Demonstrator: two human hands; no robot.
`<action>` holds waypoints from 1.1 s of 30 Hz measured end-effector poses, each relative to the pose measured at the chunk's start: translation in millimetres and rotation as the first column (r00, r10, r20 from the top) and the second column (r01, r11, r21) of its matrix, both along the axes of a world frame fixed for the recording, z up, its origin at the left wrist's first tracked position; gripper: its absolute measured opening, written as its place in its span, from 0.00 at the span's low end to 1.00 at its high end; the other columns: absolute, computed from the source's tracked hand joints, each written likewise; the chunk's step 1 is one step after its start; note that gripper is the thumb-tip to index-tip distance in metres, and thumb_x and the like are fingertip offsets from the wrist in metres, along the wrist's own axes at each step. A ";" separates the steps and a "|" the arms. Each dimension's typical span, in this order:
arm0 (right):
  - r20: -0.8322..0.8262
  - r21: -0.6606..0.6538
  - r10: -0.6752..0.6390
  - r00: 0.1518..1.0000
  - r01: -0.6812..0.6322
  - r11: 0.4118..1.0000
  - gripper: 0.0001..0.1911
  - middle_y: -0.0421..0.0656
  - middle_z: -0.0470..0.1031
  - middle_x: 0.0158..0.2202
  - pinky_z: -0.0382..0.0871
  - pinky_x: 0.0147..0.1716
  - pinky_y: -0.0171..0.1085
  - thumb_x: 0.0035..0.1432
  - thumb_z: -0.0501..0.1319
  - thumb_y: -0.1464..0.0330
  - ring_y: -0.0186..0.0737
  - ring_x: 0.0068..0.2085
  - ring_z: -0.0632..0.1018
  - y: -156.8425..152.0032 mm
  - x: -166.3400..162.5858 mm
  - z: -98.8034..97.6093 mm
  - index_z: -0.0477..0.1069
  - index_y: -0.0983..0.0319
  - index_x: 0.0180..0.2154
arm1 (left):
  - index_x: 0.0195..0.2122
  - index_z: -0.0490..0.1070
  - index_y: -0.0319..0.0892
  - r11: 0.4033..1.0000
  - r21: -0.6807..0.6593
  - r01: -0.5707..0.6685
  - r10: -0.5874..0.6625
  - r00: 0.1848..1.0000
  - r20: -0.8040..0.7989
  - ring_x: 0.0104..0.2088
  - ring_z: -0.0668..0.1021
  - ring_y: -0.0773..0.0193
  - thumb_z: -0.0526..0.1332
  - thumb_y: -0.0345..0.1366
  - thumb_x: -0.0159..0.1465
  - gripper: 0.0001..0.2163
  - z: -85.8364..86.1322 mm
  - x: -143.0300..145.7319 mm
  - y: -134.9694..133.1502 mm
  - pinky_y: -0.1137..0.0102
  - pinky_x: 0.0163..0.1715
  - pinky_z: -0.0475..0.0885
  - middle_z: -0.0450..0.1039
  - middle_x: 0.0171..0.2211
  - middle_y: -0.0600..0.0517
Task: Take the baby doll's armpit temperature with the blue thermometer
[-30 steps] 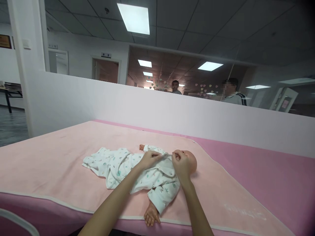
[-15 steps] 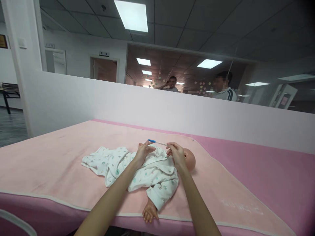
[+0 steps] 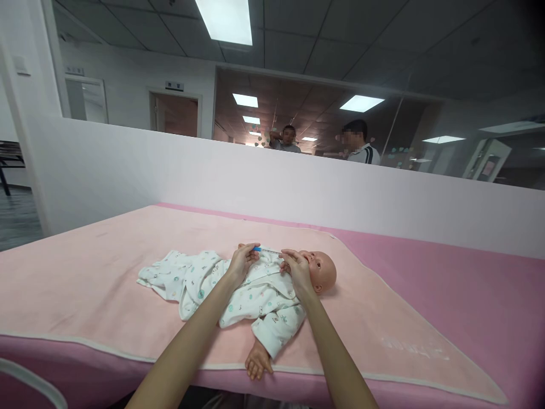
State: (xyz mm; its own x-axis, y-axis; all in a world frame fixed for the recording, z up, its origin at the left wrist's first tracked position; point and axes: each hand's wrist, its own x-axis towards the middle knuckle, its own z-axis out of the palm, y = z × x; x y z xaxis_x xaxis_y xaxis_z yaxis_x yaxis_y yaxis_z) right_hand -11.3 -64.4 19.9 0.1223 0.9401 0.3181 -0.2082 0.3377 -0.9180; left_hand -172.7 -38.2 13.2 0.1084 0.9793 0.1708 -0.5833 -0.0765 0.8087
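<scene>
A thin glass thermometer (image 3: 269, 251) with a blue end is held level above the chest of a baby doll. My left hand (image 3: 242, 264) is closed on its blue end, thumb and fingers pinching it. At the clear end, the fingertips of my right hand (image 3: 297, 270) grip the thermometer close to the doll's chin. The baby doll (image 3: 325, 271) lies on its back, head to the right, in a white printed outfit (image 3: 251, 301). One doll hand (image 3: 258, 361) rests at the near edge; my hands hide part of its chest and neck.
A peach mat (image 3: 102, 272) with pale edging lies over a pink padded surface (image 3: 468, 278). Behind it rises a low white wall (image 3: 264, 176) with glass above. Two people show through or in the glass. A pale curved rail (image 3: 34, 380) is at the lower left.
My left hand has closed more around the thermometer's blue end. Both hands shifted slightly left in view, and more of the doll's face shows. The view tilted down a little.
</scene>
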 end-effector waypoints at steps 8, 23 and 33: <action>0.094 0.064 -0.107 0.990 0.101 0.993 0.14 0.39 0.70 0.20 0.65 0.20 0.31 0.42 0.62 0.62 0.30 0.19 0.69 -9.0 0.2 12.7 0.70 0.64 0.32 | 0.33 0.71 0.36 1.000 0.027 -0.011 0.012 0.999 -0.052 0.25 0.70 0.72 0.58 0.40 0.52 0.13 1.5 1.3 -2.4 0.74 0.32 0.67 0.67 0.22 0.53; 0.729 0.050 -0.632 0.264 0.899 0.434 0.16 0.46 0.75 0.30 0.65 0.28 0.43 0.46 0.54 0.58 0.50 0.32 0.74 -158.6 91.3 -41.1 0.72 0.56 0.35 | 0.31 0.73 0.37 0.933 0.357 0.040 0.168 0.831 -0.530 0.27 0.70 0.68 0.56 0.40 0.54 0.12 4.9 9.1 -20.1 0.73 0.31 0.64 0.69 0.23 0.51; 0.800 0.569 -0.523 -0.292 0.643 0.512 0.10 0.45 0.73 0.26 0.59 0.28 0.41 0.50 0.51 0.69 0.47 0.30 0.72 -142.2 87.1 -64.2 0.71 0.60 0.31 | 0.31 0.72 0.40 0.822 0.567 0.054 0.383 0.685 -0.620 0.33 0.73 0.65 0.53 0.41 0.57 0.12 33.1 16.3 -42.0 0.72 0.36 0.65 0.73 0.30 0.51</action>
